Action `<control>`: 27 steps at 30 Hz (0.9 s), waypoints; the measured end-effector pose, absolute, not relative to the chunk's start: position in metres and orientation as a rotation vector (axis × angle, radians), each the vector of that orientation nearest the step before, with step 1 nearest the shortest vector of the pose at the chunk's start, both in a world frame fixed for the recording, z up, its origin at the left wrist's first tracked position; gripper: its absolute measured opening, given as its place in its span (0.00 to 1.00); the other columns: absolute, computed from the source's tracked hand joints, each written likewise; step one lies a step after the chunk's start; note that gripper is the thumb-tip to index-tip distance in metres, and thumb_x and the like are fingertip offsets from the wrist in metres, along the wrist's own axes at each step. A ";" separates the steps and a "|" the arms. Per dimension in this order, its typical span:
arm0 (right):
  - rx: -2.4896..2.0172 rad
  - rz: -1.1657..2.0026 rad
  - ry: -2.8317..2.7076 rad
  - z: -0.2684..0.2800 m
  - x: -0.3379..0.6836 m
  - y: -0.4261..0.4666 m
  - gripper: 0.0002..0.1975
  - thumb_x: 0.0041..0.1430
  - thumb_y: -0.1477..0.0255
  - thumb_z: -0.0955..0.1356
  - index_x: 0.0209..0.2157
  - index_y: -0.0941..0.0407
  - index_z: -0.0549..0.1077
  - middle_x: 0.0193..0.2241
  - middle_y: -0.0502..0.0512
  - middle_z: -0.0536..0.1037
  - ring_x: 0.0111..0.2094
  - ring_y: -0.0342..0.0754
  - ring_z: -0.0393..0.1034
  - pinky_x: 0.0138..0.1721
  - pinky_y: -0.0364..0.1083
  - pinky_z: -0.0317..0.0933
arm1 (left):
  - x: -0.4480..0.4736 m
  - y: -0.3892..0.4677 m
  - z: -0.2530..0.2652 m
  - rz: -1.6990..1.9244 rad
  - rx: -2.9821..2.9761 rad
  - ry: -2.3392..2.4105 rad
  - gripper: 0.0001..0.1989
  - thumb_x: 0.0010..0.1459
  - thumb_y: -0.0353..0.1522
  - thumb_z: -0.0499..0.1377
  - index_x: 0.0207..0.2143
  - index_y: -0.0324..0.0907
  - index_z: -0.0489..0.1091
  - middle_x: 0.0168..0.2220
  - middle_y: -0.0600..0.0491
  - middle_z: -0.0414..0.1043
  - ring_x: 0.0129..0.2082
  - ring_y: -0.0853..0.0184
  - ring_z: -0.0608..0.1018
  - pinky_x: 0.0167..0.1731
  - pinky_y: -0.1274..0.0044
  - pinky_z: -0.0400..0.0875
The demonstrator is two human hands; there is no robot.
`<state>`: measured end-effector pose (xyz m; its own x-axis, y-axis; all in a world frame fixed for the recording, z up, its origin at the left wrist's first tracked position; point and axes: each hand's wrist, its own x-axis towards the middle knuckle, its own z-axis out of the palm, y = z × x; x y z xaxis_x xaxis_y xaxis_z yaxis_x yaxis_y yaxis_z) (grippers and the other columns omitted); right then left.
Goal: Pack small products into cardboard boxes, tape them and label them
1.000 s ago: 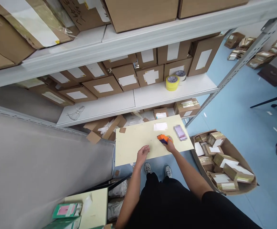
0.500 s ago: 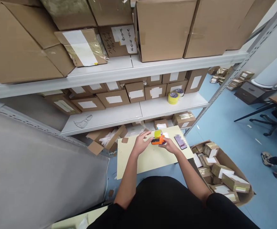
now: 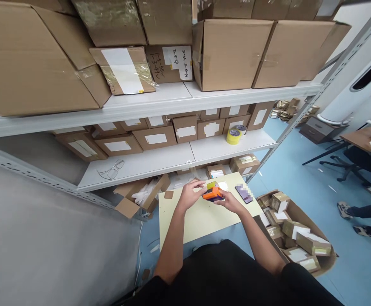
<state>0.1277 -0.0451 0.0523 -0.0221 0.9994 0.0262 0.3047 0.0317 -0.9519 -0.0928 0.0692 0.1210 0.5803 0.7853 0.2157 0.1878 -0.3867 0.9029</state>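
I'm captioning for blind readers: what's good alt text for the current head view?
A right hand holds an orange tape dispenser, left hand close beside it, over a pale table bearing a phone. Cardboard boxes line the shelves beyond.

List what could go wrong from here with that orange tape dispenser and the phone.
The left grip is close beside the orange tape dispenser, so it might get nicked if there is a cutting edge; none can be made out. The phone lies near the right end of the table, close to the right grip, so a stray movement could knock it off.
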 end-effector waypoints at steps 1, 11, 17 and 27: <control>-1.397 1.023 -1.468 0.054 0.129 -0.043 0.26 0.58 0.56 0.76 0.54 0.53 0.76 0.50 0.57 0.82 0.49 0.59 0.76 0.55 0.55 0.68 | -0.092 0.071 0.120 0.824 1.891 0.779 0.15 0.59 0.39 0.68 0.47 0.45 0.82 0.40 0.50 0.81 0.42 0.62 0.82 0.45 0.72 0.78; -1.399 0.812 -1.596 0.063 0.161 -0.012 0.22 0.59 0.55 0.75 0.50 0.53 0.77 0.45 0.57 0.82 0.45 0.56 0.75 0.51 0.52 0.68 | -0.059 0.081 0.137 0.984 1.895 0.991 0.06 0.60 0.33 0.64 0.33 0.45 0.81 0.34 0.52 0.80 0.35 0.64 0.81 0.39 0.73 0.76; -1.319 0.787 -1.565 0.068 0.174 0.005 0.21 0.59 0.52 0.75 0.45 0.53 0.79 0.38 0.54 0.82 0.39 0.54 0.74 0.45 0.49 0.68 | -0.037 0.071 0.163 1.152 2.080 1.100 0.11 0.66 0.31 0.57 0.34 0.46 0.78 0.37 0.51 0.78 0.40 0.63 0.79 0.46 0.71 0.74; -1.212 0.845 -1.620 0.070 0.210 0.029 0.19 0.59 0.54 0.75 0.45 0.53 0.80 0.37 0.54 0.83 0.40 0.55 0.74 0.43 0.49 0.67 | -0.001 0.071 0.180 1.280 2.221 1.220 0.13 0.69 0.31 0.54 0.36 0.47 0.77 0.38 0.49 0.77 0.42 0.59 0.78 0.48 0.68 0.73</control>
